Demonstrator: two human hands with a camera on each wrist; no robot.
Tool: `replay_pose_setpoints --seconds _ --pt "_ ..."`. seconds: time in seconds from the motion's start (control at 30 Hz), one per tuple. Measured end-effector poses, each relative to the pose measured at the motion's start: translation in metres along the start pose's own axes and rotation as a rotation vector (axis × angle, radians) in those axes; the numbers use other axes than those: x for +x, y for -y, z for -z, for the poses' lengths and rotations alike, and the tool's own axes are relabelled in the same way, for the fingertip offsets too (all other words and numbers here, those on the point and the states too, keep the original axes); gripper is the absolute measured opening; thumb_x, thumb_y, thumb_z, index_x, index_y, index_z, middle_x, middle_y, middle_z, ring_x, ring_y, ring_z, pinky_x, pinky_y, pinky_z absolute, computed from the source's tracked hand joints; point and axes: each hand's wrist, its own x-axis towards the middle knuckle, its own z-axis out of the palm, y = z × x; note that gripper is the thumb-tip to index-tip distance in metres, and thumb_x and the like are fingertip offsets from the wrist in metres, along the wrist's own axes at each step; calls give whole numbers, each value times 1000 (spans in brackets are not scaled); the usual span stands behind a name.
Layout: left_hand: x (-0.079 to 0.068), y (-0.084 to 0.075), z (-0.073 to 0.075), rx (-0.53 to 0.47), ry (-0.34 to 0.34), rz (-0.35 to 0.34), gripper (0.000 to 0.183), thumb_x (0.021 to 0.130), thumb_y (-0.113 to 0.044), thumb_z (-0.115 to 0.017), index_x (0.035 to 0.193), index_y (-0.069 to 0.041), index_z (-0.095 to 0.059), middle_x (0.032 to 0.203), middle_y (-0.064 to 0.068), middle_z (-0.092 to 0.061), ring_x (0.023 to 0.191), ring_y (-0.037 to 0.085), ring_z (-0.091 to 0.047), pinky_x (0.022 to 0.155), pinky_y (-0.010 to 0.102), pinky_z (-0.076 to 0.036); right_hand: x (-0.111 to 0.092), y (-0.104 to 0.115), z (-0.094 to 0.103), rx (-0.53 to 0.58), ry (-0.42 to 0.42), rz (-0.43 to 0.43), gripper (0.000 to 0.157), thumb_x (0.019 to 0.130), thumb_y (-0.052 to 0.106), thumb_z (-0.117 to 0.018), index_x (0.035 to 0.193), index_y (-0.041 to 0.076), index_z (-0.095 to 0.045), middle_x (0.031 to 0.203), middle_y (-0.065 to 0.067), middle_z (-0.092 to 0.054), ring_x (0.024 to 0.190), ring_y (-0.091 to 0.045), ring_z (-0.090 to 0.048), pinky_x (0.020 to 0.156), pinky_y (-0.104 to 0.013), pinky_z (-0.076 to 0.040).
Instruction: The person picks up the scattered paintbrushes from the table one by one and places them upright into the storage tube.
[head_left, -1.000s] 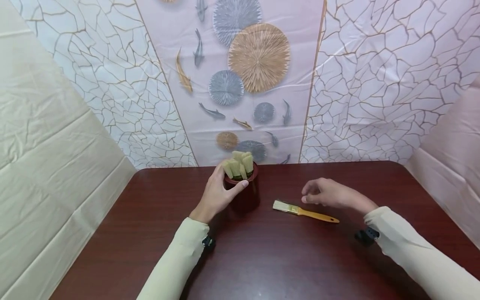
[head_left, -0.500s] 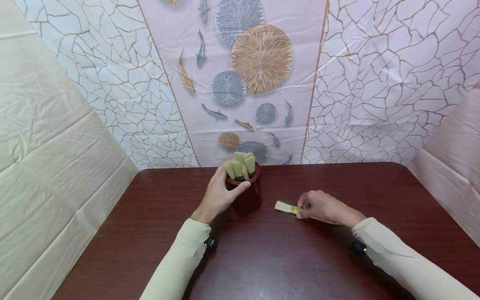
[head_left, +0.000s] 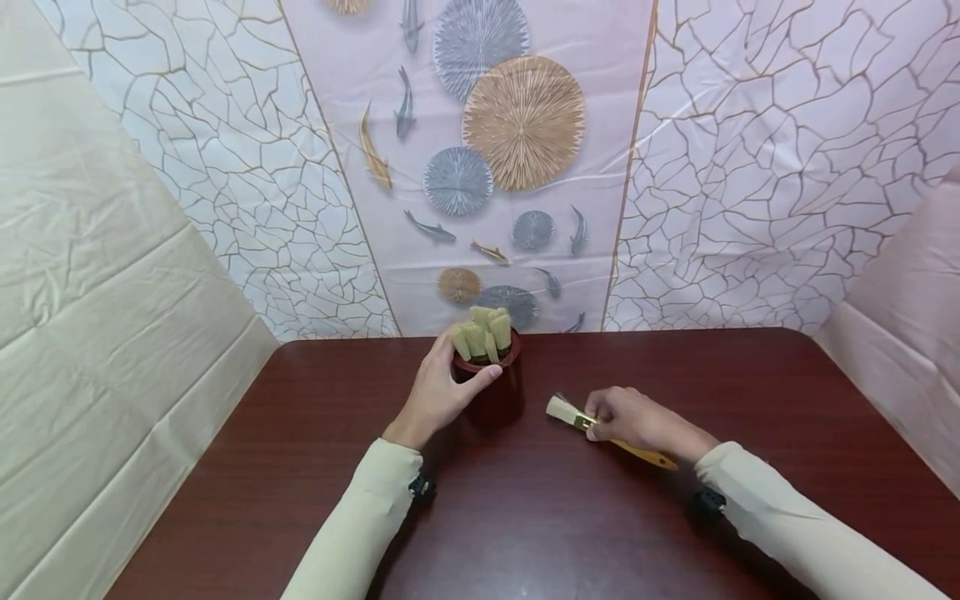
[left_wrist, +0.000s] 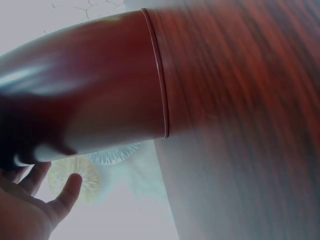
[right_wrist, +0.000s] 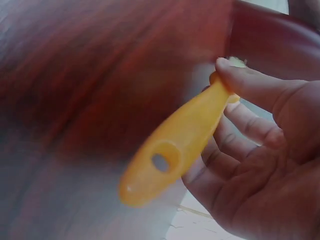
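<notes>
My right hand point(head_left: 637, 419) pinches a paintbrush point(head_left: 564, 411) near its metal band, its pale bristles pointing left. In the right wrist view the yellow handle point(right_wrist: 175, 145), with a hole near its end, slants down from between thumb and fingers. My left hand point(head_left: 435, 387) grips the rim of a dark red cylindrical pot point(head_left: 495, 398), thumb at the front. Several brushes point(head_left: 480, 333) stand in the pot with their bristles up; their handles are hidden inside. The left wrist view shows the pot's smooth wall point(left_wrist: 100, 75) standing on the table.
The dark red-brown wooden table point(head_left: 525, 517) spreads around both hands. Behind it hangs a patterned cloth point(head_left: 525, 125) with fish and round motifs. Pale cloth sides point(head_left: 112, 333) rise at left and right. A dark wrist device point(head_left: 422, 487) sits on the left sleeve.
My right hand has come down onto the paintbrush that lay on the table, taken hold of it and tilted it, shifting slightly left. The left hand stays on the pot.
</notes>
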Motion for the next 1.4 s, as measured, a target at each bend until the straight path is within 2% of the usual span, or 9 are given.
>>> replay_pose_setpoints --seconds 0.23,0.4,0.57,0.67,0.73,0.9,1.07,1.3,1.4 --pt "-1 0 -1 -4 3 1 70 92 -50 -80 150 -24 -51 147 -8 -53 133 13 -52 112 43 -44 -12 22 23 11 -104 41 13 96 9 -76 96 8 -63 85 -1 -69 72 -15 -59 64 -32 -49" --pt "-1 0 0 -5 1 3 68 92 -51 -80 149 -25 -51 146 -10 -53 131 11 -53 111 41 -45 -21 46 44 -26 -234 128 19 98 6 -73 111 6 -59 91 -4 -72 83 -19 -67 70 -37 -55" --pt "-1 0 0 -3 2 6 68 93 -51 -79 149 -25 -52 146 -10 -53 131 10 -53 112 39 -44 -24 71 59 -4 -340 176 22 103 6 -67 123 3 -57 105 -14 -75 100 -33 -74 83 -48 -60" --pt "-1 1 0 -1 1 1 68 93 -50 -79 149 -24 -52 146 -10 -54 132 11 -53 112 39 -44 -23 87 69 19 -383 180 15 108 13 -62 119 5 -56 106 -14 -74 99 -32 -73 79 -45 -60" --pt "-1 0 0 0 -2 -2 67 93 -50 -80 149 -24 -52 146 -9 -54 132 11 -52 113 39 -43 -21 97 76 40 -413 197 13 110 16 -59 116 5 -56 102 -13 -72 91 -27 -71 72 -38 -58" --pt "0 0 0 -1 -4 -9 67 92 -48 -81 148 -24 -53 145 -10 -54 132 12 -53 112 40 -43 -13 122 89 149 -475 274 18 110 16 -58 120 1 -60 103 -17 -68 85 -26 -72 68 -29 -60" --pt "-1 0 1 -6 -4 1 68 91 -48 -81 148 -25 -53 145 -9 -54 132 12 -53 112 42 -44 -1 143 93 198 -484 345 22 108 14 -63 127 4 -64 110 -19 -70 92 -31 -78 75 -31 -63" --pt "-1 -1 1 -17 0 1 68 92 -47 -82 149 -25 -52 146 -10 -54 129 12 -54 109 41 -46 23 157 80 211 -467 416 17 105 11 -66 119 3 -65 110 -17 -71 95 -31 -78 79 -42 -62" --pt "-1 0 1 -24 2 1 67 92 -47 -82 148 -26 -52 146 -10 -54 128 12 -54 108 40 -46 31 159 73 221 -464 432 26 104 9 -67 128 3 -65 110 -17 -71 96 -31 -78 80 -42 -63"
